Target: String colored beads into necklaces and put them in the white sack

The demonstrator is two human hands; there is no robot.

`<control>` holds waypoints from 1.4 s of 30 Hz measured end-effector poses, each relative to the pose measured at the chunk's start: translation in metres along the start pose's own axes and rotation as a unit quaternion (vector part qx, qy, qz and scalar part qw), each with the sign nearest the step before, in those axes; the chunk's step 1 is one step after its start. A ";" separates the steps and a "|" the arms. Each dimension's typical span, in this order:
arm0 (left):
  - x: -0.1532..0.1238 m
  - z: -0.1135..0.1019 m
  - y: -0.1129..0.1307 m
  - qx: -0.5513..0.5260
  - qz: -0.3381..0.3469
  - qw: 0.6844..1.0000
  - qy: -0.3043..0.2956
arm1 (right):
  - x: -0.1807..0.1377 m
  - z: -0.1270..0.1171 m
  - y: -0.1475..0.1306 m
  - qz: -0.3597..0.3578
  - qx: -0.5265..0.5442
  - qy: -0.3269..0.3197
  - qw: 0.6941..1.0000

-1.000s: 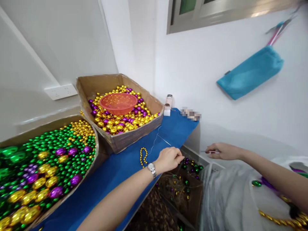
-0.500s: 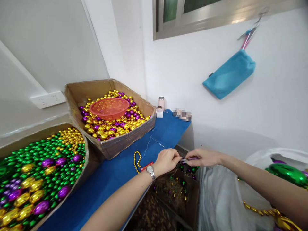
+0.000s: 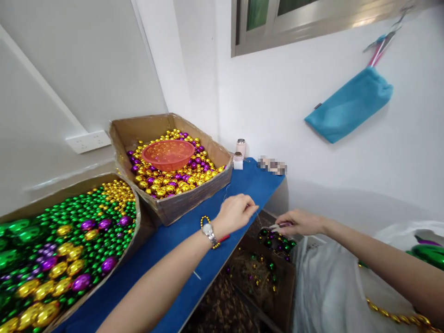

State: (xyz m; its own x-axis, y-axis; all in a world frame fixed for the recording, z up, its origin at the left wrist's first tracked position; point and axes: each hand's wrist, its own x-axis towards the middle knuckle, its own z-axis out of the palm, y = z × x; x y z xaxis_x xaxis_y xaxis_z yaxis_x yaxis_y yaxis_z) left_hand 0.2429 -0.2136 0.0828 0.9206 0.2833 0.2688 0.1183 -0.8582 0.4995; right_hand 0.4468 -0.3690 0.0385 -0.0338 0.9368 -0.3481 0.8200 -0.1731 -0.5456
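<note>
Right grip (image 3: 301, 222) clamped on snips (image 3: 277, 228), long axis crosswise, tips leftward; left grip (image 3: 237, 213) pinching thread (image 3: 260, 219).

At the far end of the blue table (image 3: 255, 182), by its left corner, a pink bottle (image 3: 240, 148) stands behind a small brown-topped container (image 3: 237, 161). Toward the right corner lies a pixelated object (image 3: 273, 166), too masked to identify. Above, a turquoise pouch (image 3: 350, 106) hangs against the white wall (image 3: 284, 101), lower than the window (image 3: 265, 23). Beyond the table's left edge, a socket panel (image 3: 88, 141) sits on the wall.
</note>
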 end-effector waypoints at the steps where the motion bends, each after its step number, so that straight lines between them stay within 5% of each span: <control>1: 0.002 -0.011 -0.001 -0.002 0.004 1.000 0.019 | 0.003 -0.001 0.000 -0.001 -0.001 -0.001 1.000; 5: 0.003 -0.029 0.000 0.001 0.003 1.000 0.026 | 0.009 -0.008 -0.007 -0.018 0.008 -0.004 1.000; 13: -0.006 0.008 0.007 0.010 0.015 0.999 -0.037 | -0.010 -0.022 -0.030 -0.035 0.054 -0.020 0.998; 32: -0.005 0.025 0.025 0.044 0.023 0.995 -0.081 | -0.018 -0.010 -0.029 -0.041 0.013 -0.024 0.999; 37: -0.008 -0.015 0.018 0.095 0.048 0.994 -0.033 | -0.004 -0.006 -0.021 -0.014 -0.082 -0.003 0.997; 42: -0.015 -0.121 0.001 0.231 0.040 0.964 0.125 | 0.040 0.006 -0.019 0.015 -0.155 0.035 0.987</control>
State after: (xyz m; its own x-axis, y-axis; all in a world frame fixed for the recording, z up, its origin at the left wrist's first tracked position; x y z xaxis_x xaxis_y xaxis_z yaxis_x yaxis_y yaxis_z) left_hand 0.1846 -0.1673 0.1791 0.8225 0.2535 0.5092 0.2577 -0.9641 0.0638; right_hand 0.4267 -0.3300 0.0299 0.0226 0.9532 -0.3015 0.9561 -0.1088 -0.2722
